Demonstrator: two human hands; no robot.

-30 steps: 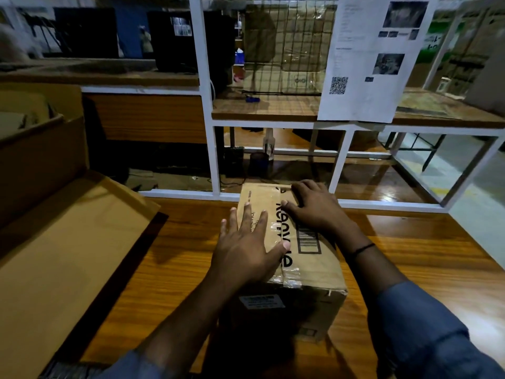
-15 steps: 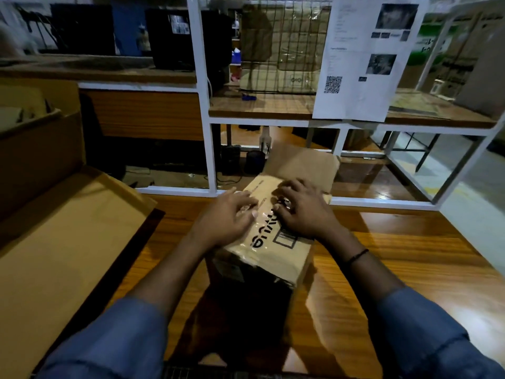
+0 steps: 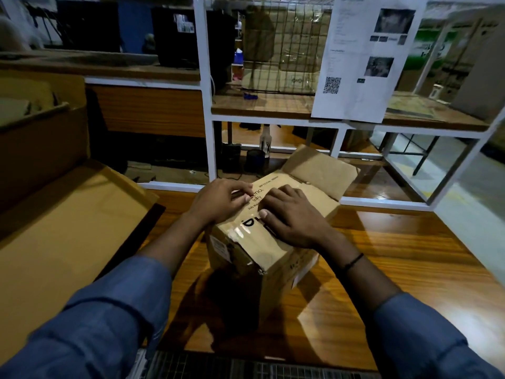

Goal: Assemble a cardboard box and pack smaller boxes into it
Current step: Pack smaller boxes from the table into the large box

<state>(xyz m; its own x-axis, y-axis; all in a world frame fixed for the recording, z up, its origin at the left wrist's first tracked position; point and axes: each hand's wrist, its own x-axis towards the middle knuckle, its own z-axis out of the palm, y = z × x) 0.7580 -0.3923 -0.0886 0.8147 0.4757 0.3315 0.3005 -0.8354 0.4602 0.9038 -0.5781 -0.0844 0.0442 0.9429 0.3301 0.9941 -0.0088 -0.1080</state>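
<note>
A brown cardboard box with black lettering and clear tape stands turned at an angle on the wooden table. Its far flap sticks up and open. My left hand rests on the top's left part, its fingers curled at the flap's edge by the printed text. My right hand lies flat on the top, pressing it down beside the left hand. The inside of the box is hidden.
A large flat cardboard sheet lies at the left, with an open carton behind it. A white metal frame and shelves stand behind the table, with a printed paper hanging on it. Bare tabletop shows at the right.
The box has been turned and pulled a little closer, and its far flap has come up. Both hands have slid from flat on the top towards its far half, the left fingers curling.
</note>
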